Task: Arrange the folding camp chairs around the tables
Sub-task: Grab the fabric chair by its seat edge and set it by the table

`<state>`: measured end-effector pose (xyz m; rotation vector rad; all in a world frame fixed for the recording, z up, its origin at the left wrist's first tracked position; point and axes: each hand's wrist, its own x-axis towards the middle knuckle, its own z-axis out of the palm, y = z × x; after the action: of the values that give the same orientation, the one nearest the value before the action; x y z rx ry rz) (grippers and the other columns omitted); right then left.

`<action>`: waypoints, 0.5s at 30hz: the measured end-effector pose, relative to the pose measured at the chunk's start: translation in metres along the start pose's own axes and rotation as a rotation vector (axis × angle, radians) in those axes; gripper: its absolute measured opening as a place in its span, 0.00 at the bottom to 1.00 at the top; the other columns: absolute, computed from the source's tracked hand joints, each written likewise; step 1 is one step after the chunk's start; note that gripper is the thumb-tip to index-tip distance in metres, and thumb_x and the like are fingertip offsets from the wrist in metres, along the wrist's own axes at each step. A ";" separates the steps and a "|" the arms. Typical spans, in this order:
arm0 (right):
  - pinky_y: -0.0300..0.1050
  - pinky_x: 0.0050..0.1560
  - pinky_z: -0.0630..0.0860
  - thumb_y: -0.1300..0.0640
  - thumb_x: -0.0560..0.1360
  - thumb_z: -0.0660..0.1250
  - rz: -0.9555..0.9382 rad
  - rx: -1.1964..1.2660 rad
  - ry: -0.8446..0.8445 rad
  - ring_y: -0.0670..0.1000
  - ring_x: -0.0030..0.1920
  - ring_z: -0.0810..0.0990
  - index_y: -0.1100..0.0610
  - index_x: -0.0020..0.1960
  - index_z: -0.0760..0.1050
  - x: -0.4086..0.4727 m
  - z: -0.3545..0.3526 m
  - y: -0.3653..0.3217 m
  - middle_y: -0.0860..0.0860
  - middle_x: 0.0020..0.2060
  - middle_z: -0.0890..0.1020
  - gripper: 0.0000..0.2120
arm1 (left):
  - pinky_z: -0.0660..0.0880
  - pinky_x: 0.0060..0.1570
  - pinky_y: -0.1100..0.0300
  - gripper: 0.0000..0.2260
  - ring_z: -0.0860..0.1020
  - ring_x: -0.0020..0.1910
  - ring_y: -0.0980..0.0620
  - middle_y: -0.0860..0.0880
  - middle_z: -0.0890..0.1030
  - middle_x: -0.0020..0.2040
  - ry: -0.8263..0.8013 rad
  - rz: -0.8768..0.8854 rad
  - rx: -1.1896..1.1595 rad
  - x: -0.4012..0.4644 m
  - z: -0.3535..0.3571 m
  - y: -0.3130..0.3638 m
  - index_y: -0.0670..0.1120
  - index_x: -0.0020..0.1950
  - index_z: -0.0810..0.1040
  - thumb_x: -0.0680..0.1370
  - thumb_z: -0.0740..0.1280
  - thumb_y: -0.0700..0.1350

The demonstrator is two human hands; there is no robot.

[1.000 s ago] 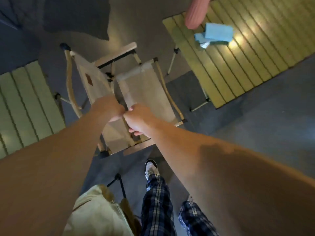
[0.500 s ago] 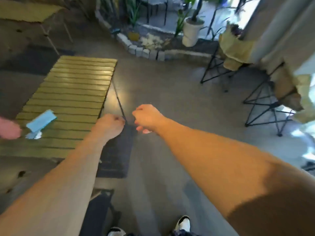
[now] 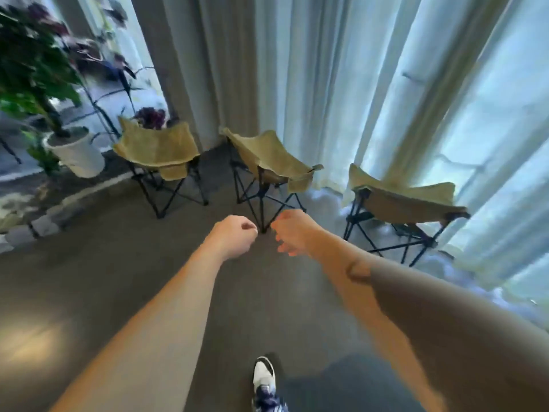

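Observation:
Three folding camp chairs with tan fabric seats and black frames stand unfolded along the curtains: a left chair (image 3: 157, 150), a middle chair (image 3: 267, 159) and a right chair (image 3: 407, 200). My left hand (image 3: 233, 236) is held out in a loose fist with nothing in it, just short of the middle chair's front foot. Beside it, my right hand (image 3: 292, 233) has its fingers curled downward and holds nothing. Both hands hover above the floor, apart from every chair. No table is in view.
Long pale curtains (image 3: 341, 84) hang behind the chairs and pool on the floor at the right. A potted plant in a white pot (image 3: 77, 150) stands at the left beside a stone border (image 3: 44, 224). Grey floor (image 3: 133, 263) lies between me and the chairs.
My view has swung from the wooden chair and slatted tables to the curtains and three camp chairs. Both hands let go of the wooden chair and are now empty.

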<state>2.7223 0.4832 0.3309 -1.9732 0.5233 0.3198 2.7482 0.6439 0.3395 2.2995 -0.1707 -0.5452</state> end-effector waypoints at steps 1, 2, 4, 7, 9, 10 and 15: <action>0.52 0.43 0.81 0.59 0.77 0.61 0.024 0.012 0.021 0.55 0.38 0.80 0.63 0.60 0.76 0.013 -0.019 0.008 0.56 0.43 0.80 0.14 | 0.81 0.49 0.47 0.09 0.82 0.47 0.46 0.50 0.84 0.46 -0.036 0.023 0.023 0.021 0.009 0.014 0.56 0.41 0.80 0.73 0.60 0.51; 0.50 0.40 0.81 0.59 0.77 0.61 0.044 0.019 0.046 0.55 0.37 0.79 0.63 0.60 0.76 0.029 -0.039 0.014 0.56 0.43 0.80 0.14 | 0.81 0.50 0.48 0.09 0.82 0.47 0.47 0.50 0.83 0.46 -0.077 0.056 0.047 0.045 0.019 0.030 0.56 0.42 0.80 0.74 0.61 0.50; 0.47 0.36 0.79 0.60 0.77 0.60 0.076 0.043 0.099 0.55 0.37 0.79 0.63 0.62 0.75 0.064 -0.082 0.022 0.57 0.44 0.79 0.15 | 0.80 0.53 0.48 0.08 0.81 0.49 0.48 0.51 0.83 0.47 -0.146 0.109 0.086 0.100 0.039 0.064 0.54 0.45 0.80 0.76 0.61 0.49; 0.52 0.45 0.79 0.62 0.78 0.61 0.137 0.102 0.163 0.56 0.43 0.78 0.63 0.65 0.73 0.111 -0.137 0.024 0.58 0.47 0.78 0.16 | 0.79 0.51 0.50 0.09 0.81 0.49 0.45 0.48 0.83 0.46 -0.201 0.166 0.095 0.176 0.060 0.104 0.50 0.44 0.80 0.76 0.61 0.48; 0.52 0.43 0.79 0.61 0.78 0.62 0.199 0.080 0.209 0.56 0.42 0.78 0.63 0.64 0.74 0.137 -0.167 0.026 0.57 0.46 0.78 0.16 | 0.78 0.50 0.50 0.08 0.81 0.50 0.44 0.48 0.83 0.47 -0.252 0.173 0.117 0.221 0.074 0.129 0.50 0.44 0.80 0.75 0.61 0.47; 0.50 0.40 0.79 0.61 0.78 0.63 0.229 0.068 0.229 0.56 0.41 0.78 0.63 0.63 0.74 0.149 -0.183 0.029 0.57 0.46 0.79 0.15 | 0.78 0.52 0.50 0.08 0.81 0.51 0.45 0.48 0.83 0.48 -0.285 0.181 0.138 0.242 0.083 0.142 0.51 0.44 0.80 0.76 0.62 0.47; 0.43 0.32 0.75 0.62 0.74 0.59 0.351 0.006 0.295 0.56 0.34 0.78 0.61 0.57 0.77 0.196 -0.257 0.054 0.58 0.40 0.80 0.14 | 0.79 0.54 0.48 0.09 0.81 0.51 0.46 0.48 0.83 0.48 -0.412 0.270 0.233 0.317 0.135 0.214 0.49 0.48 0.81 0.77 0.61 0.45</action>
<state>2.8653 0.1884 0.3157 -1.9293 1.0648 0.2424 2.9835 0.3160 0.3009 2.3046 -0.7671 -0.8883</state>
